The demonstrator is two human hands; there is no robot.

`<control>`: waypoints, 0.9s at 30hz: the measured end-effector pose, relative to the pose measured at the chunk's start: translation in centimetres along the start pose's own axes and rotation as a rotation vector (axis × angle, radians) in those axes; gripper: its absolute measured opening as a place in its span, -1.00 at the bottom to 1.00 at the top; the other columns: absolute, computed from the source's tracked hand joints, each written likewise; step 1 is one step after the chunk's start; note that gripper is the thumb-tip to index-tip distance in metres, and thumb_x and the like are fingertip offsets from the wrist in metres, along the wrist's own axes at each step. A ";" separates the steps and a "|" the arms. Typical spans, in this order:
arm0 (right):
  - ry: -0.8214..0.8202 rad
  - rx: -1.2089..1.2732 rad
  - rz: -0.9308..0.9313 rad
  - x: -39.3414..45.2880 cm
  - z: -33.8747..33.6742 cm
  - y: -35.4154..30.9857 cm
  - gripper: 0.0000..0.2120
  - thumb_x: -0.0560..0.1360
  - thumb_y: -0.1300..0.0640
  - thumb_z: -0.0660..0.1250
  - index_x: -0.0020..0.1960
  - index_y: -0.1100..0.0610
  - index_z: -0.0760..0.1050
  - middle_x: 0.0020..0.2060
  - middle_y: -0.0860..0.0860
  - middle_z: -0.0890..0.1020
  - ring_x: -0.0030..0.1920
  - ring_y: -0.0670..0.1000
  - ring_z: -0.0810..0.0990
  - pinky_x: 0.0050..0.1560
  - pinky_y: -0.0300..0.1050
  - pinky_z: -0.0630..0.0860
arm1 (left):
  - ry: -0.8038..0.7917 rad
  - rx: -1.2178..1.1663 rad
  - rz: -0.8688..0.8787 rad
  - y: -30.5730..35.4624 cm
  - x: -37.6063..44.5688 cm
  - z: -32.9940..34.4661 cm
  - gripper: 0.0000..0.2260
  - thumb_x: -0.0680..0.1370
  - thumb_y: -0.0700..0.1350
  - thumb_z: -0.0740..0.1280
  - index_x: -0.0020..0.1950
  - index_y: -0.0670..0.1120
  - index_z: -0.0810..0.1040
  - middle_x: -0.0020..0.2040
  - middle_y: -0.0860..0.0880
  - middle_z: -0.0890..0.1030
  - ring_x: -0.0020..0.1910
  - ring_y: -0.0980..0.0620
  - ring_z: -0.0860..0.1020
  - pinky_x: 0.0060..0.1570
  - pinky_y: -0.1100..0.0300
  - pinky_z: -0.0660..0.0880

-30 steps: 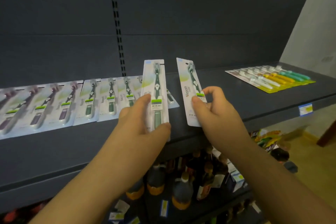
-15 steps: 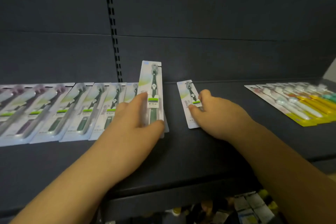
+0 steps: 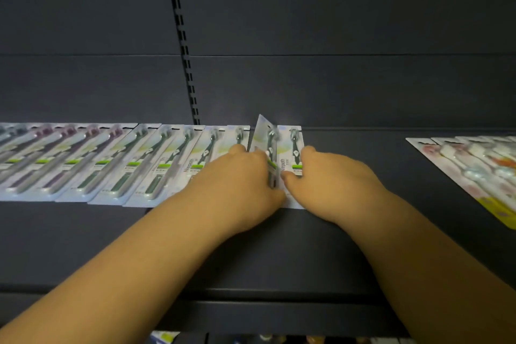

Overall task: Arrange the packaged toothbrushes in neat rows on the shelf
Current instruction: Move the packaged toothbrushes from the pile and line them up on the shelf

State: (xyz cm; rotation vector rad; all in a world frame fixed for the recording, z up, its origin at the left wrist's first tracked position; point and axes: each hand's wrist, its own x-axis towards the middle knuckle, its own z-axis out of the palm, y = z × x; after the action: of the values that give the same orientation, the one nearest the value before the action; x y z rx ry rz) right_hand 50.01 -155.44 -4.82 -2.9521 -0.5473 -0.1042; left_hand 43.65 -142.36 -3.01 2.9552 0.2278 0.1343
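A dark shelf (image 3: 363, 246) is seen from above, with two bare arms reaching toward its back edge. A long row of packaged toothbrushes (image 3: 117, 165) lies flat along the back edge, running in from the left edge toward the middle. Half a second ago the two packs in hand were well apart; now they meet at the right end of that row. The left hand (image 3: 240, 179) grips one green toothbrush pack (image 3: 265, 142), fingers curled around it, and holds it tilted on its long edge, its top corner raised off the shelf. The right hand (image 3: 329, 176) has laid its own pack (image 3: 291, 148) flat just beside, thumb and fingers resting on its lower half; whether they pinch it or only press cannot be told. A separate fan of multicoloured toothbrush packs (image 3: 474, 167) lies near the right edge, well apart. The row seems to gain two packs once the tilted one is lowered flat.
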 end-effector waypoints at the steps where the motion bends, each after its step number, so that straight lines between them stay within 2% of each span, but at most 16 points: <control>1: -0.005 0.003 -0.005 0.0 0.0 0.1 -0.70 0.60 -0.20 0.09 0.07 0.04 0.29 -0.21 -0.04 0.49 -0.20 0.04 0.49 -0.24 -0.04 0.37 | 0.021 0.057 0.007 0.2 0.1 0.1 -0.75 0.44 0.21 0.25 -0.08 0.06 0.39 -0.01 0.00 0.44 -0.12 -0.05 0.47 -0.29 0.12 0.33; 3: -0.005 0.012 -0.013 0.0 -0.1 0.2 -0.70 0.60 -0.19 0.09 0.07 0.05 0.29 -0.12 0.00 0.54 -0.16 0.06 0.48 -0.20 -0.03 0.37 | 0.048 0.177 0.001 0.3 0.3 0.3 -0.70 0.44 0.28 0.19 -0.06 0.08 0.42 0.03 0.00 0.51 -0.05 -0.06 0.49 -0.19 0.10 0.37; 5: 0.000 0.020 -0.021 0.0 -0.2 0.3 -0.71 0.60 -0.18 0.09 0.08 0.06 0.29 -0.05 0.03 0.57 -0.14 0.09 0.47 -0.17 -0.03 0.36 | 0.074 0.295 -0.011 0.2 0.5 0.7 -0.59 0.44 0.34 0.09 0.06 0.10 0.46 0.12 -0.01 0.52 0.12 -0.08 0.46 -0.04 0.03 0.36; 9: -0.020 0.007 -0.026 -0.3 -0.5 0.3 -0.69 0.62 -0.15 0.09 0.17 0.08 0.33 -0.06 0.04 0.54 -0.14 0.10 0.44 -0.16 -0.04 0.34 | 0.175 0.386 0.041 -0.1 0.2 1.1 -0.44 0.45 0.39 0.02 0.28 0.14 0.47 0.18 -0.02 0.44 0.22 -0.08 0.35 0.20 -0.03 0.28; 13: -0.033 0.028 -0.021 -0.5 -0.8 0.4 -0.72 0.62 -0.16 0.09 0.08 0.06 0.29 -0.04 0.04 0.54 -0.13 0.10 0.43 -0.16 -0.04 0.34 | 0.142 0.313 0.161 -0.6 0.2 1.4 -0.48 0.50 0.35 0.04 0.40 0.18 0.34 0.17 0.06 0.41 0.22 -0.02 0.33 0.21 0.00 0.20; 20: -0.023 0.031 -0.028 -0.7 -1.0 0.3 -0.75 0.63 -0.12 0.08 0.04 0.07 0.25 0.05 0.05 0.59 -0.13 0.09 0.41 -0.15 -0.05 0.31 | 0.107 0.364 0.197 -1.0 0.4 2.4 -0.44 0.58 0.29 -0.11 0.54 0.12 0.10 0.27 0.09 0.34 0.26 0.00 0.27 0.23 -0.01 0.15; 27: -0.020 0.038 -0.023 -0.5 -0.9 0.3 -0.78 0.63 -0.10 0.07 0.03 0.07 0.25 0.07 0.06 0.60 -0.12 0.10 0.42 -0.14 -0.06 0.30 | 0.092 0.381 0.183 -0.9 0.6 2.7 -0.44 0.59 0.27 -0.14 0.56 0.09 0.05 0.28 0.09 0.32 0.25 0.00 0.26 0.20 -0.01 0.15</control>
State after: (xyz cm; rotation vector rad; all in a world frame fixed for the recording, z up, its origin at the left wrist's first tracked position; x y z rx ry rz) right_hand 49.60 -156.07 -4.05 -2.9136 -0.5788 -0.0666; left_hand 44.37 -141.79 -5.76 3.3508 -0.0104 0.2803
